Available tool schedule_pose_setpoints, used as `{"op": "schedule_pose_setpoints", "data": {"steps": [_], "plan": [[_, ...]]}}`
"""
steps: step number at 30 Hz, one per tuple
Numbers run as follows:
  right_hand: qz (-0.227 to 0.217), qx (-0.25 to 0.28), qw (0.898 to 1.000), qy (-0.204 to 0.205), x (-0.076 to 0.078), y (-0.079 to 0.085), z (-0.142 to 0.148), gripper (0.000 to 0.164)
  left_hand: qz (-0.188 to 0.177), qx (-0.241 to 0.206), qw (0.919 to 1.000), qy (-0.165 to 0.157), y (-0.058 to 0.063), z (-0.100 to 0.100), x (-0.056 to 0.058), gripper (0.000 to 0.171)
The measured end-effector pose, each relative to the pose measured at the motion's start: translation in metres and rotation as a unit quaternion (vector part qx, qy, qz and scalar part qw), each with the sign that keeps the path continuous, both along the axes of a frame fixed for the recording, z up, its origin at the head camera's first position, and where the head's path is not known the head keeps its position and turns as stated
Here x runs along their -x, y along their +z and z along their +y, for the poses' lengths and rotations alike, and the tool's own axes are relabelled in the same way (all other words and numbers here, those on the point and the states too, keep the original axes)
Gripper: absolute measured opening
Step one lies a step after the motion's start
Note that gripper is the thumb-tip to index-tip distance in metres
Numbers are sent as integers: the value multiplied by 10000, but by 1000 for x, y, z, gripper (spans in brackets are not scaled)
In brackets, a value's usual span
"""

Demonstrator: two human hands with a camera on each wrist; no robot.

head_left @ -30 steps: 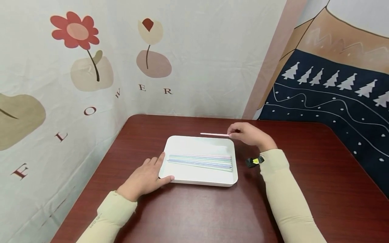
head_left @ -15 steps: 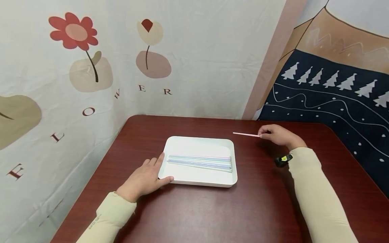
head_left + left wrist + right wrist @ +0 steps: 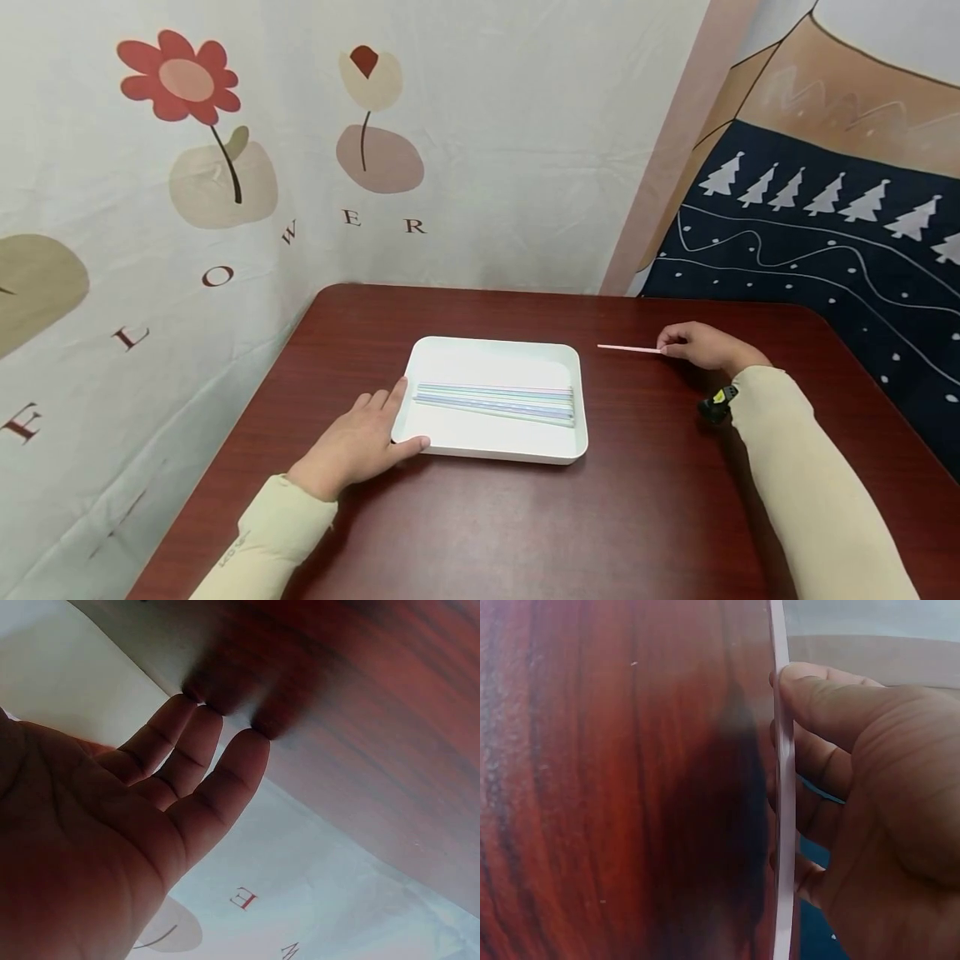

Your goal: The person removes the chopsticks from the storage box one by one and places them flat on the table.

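My right hand (image 3: 705, 346) pinches one end of a thin pink straw (image 3: 628, 348) between thumb and fingers, to the right of the tray. In the right wrist view the pink straw (image 3: 784, 795) runs up and down across the finger pads, with the thumb on its near side. A white rectangular tray (image 3: 480, 354) lies on the table, holding several thin straws (image 3: 495, 402) in pastel blue, green and pink, side by side. My left hand (image 3: 360, 437) rests at the tray's left edge, fingers spread and thumb on the front left corner.
The dark red-brown wooden table (image 3: 510, 533) extends around the tray. A flower-printed white cloth (image 3: 510, 167) hangs behind and to the left. On the right hangs a navy cloth with white trees (image 3: 825, 200). A black device (image 3: 717, 404) is worn on the right wrist.
My right hand has carried the pink straw rightward, away from the tray's far edge, then slightly nearer and lower. The left hand, tray and other straws stay in place.
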State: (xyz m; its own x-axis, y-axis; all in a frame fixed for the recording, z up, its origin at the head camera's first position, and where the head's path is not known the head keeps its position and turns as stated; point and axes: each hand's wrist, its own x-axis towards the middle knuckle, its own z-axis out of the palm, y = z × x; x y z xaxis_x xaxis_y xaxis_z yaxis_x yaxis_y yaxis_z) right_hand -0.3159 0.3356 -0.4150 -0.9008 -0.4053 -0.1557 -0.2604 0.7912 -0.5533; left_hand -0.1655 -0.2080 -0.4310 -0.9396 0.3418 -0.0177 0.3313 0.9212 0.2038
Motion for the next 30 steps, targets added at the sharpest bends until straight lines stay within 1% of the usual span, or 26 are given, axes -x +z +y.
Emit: {"op": "schedule_pose_setpoints", "data": {"steps": [6, 14, 22, 27, 30], "plan": [[-156, 23, 9999, -32, 1, -5, 0, 10, -17, -2, 10000, -14, 2, 0, 0, 107], [-273, 29, 9996, -81, -2, -4, -4, 10, -6, 11, 10000, -28, 3, -1, 0, 108], [-396, 88, 9992, -62, -3, -5, -4, 9, -24, 24, 10000, -2, 1, -1, 1, 108], [-363, 138, 9992, -83, -3, -4, -3, 8, -61, 8, 10000, 18, 1, -1, 0, 108], [-236, 115, 9996, -104, -1, -2, -5, 9, -54, 13, 10000, 4, 1, -1, 0, 107]]}}
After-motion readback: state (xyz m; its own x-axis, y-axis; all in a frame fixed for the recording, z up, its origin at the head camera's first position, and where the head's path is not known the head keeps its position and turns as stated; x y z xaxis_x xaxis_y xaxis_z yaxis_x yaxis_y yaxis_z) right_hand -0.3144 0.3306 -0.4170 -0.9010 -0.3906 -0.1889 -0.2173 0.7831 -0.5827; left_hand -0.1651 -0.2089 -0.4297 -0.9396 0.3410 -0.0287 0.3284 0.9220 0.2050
